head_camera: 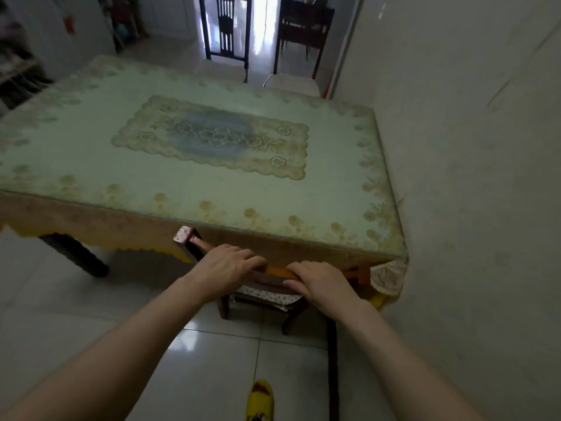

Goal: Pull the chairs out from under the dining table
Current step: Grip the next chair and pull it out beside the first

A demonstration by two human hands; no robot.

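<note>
At the near edge of the surface (182, 165), both hands' grips, left (226, 265) and right (321, 284), clamped the chair (267, 279) top rail.

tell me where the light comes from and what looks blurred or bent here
Head view: daylight flares through the far doorway, overexposing it; the patterned glass-topped dining table carries a soft sheen; upper-left shelves are blurred; wide-angle lens bows the right wall and table edges.
</note>
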